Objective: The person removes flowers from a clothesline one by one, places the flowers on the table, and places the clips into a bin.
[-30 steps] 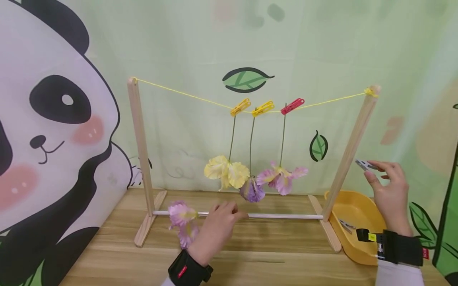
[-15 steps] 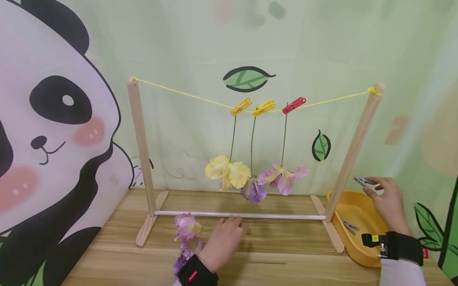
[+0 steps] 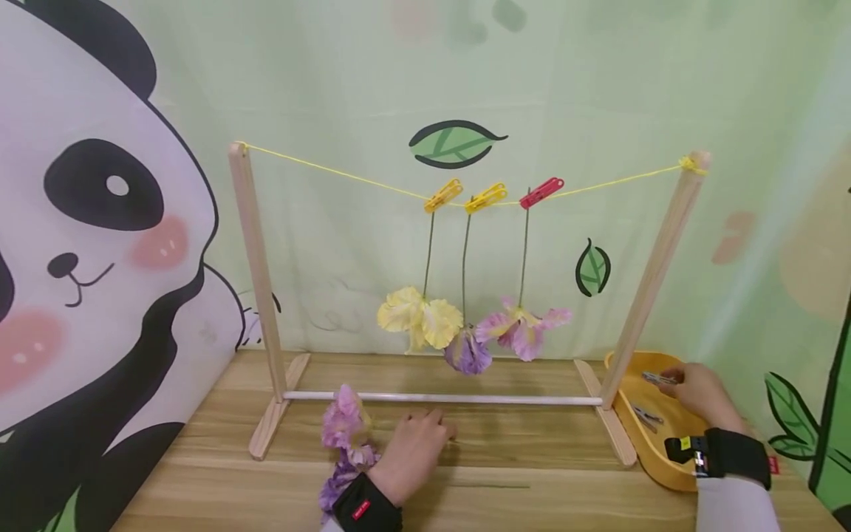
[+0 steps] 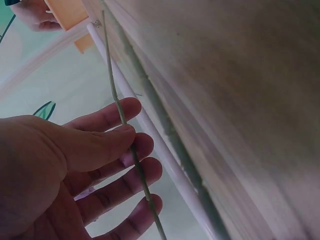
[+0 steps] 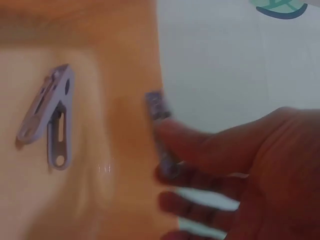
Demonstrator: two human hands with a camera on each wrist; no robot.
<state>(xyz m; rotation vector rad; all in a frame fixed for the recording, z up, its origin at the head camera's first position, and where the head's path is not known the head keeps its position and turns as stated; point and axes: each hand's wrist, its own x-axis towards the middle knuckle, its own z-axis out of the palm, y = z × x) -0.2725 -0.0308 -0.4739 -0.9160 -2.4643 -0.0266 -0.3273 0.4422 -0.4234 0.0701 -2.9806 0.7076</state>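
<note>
My left hand (image 3: pixel 415 454) is low over the table and pinches a thin green flower stem (image 4: pixel 111 80) between thumb and fingers. Beside its wrist are a pink artificial flower (image 3: pixel 343 419) and a purple one (image 3: pixel 337 484); which bloom belongs to the pinched stem cannot be told. Another green stem (image 3: pixel 488 486) lies along the tabletop. Over the yellow tray (image 3: pixel 628 443), my right hand (image 3: pixel 708 395) holds a grey clothespin (image 5: pixel 157 107) by thumb and fingers. A second grey clothespin (image 5: pixel 57 117) lies inside the tray.
A wooden rack with a left post (image 3: pixel 255 273) and right post (image 3: pixel 654 281) carries a sagging yellow string (image 3: pixel 332 171). Three flowers hang from it by clothespins: yellow (image 3: pixel 419 318), purple (image 3: pixel 468 353), pink (image 3: pixel 524 330). A white rod (image 3: pixel 525 400) joins the posts low down.
My right hand has come down with the grey clothespin, from beside the right post to the tray. My left hand has drawn slightly nearer, and the pink and purple flowers shifted with it.
</note>
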